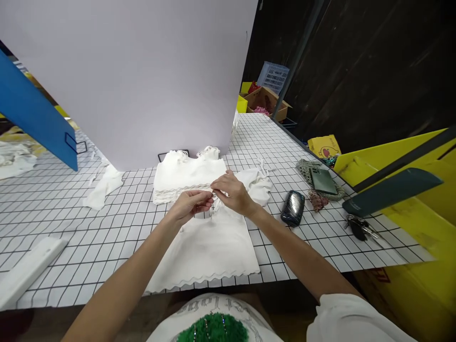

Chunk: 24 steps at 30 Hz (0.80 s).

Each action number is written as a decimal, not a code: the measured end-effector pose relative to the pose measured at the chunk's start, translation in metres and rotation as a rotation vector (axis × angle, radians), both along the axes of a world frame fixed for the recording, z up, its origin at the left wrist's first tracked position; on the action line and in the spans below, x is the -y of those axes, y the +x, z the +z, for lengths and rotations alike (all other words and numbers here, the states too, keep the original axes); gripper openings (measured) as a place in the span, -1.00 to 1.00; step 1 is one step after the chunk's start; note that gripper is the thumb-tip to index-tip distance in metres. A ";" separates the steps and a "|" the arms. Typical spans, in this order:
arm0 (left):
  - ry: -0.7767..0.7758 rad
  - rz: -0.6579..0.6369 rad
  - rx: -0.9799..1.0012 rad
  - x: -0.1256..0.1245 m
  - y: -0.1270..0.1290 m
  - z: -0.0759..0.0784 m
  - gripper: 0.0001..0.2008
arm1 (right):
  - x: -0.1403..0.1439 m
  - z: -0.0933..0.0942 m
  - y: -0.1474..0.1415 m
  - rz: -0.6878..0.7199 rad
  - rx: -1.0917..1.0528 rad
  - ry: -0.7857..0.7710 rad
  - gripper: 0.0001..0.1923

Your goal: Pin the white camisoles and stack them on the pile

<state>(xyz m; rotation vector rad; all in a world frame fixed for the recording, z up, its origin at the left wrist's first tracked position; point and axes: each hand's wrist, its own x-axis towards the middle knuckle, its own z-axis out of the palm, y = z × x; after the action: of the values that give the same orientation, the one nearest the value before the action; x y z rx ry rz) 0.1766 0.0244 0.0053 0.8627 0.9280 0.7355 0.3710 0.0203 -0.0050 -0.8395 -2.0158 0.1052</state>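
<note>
A white top (210, 249) with a wavy hem lies flat in front of me, its hem toward the table's near edge. Over its upper end, my left hand (192, 205) is closed, thumb and forefinger pinching. Fingertip to fingertip with it, my right hand (233, 192) is closed too, on the thin strap end of the top. The fingers mostly hide the pinched part. Just beyond my hands sits a stack of folded white tops (188, 173) with wavy edges. To the right of my right hand lies a crumpled white garment (258, 185) with loose ties.
A tall pale board (142, 80) stands behind the stack. On the right are a black shiny object (292, 208), a phone (323, 181), keys (359, 228) and a dark green blade-shaped piece (392, 192). White cloth (104, 187) and a white bar (32, 266) lie left.
</note>
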 end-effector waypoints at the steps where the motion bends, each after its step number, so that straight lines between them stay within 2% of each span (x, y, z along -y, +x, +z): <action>1: 0.019 0.007 -0.006 0.004 0.000 0.001 -0.67 | 0.005 0.001 -0.001 0.044 -0.050 -0.091 -0.86; 5: 0.139 0.015 -0.018 0.018 -0.003 0.007 -0.65 | 0.021 0.008 -0.003 0.221 -0.247 -0.617 -0.76; 7: 0.187 0.007 -0.010 0.026 -0.005 0.010 -0.63 | 0.027 0.012 -0.004 0.210 -0.302 -0.745 -0.75; 11: 0.171 0.009 0.018 0.039 -0.009 0.012 -0.62 | 0.035 0.017 -0.006 0.189 -0.395 -0.781 -0.79; 16: 0.155 0.076 0.047 0.047 -0.010 0.006 -0.65 | 0.041 0.016 -0.008 0.176 -0.468 -0.815 -0.83; 24: 0.212 0.166 0.120 0.054 -0.001 -0.003 -0.68 | 0.044 0.011 -0.019 0.173 -0.572 -0.921 -0.74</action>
<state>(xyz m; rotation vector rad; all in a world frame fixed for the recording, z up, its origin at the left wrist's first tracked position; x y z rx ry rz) 0.1757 -0.0292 0.0020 0.9230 0.8306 1.0320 0.3519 -0.0236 0.0058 -1.0158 -1.4339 1.2923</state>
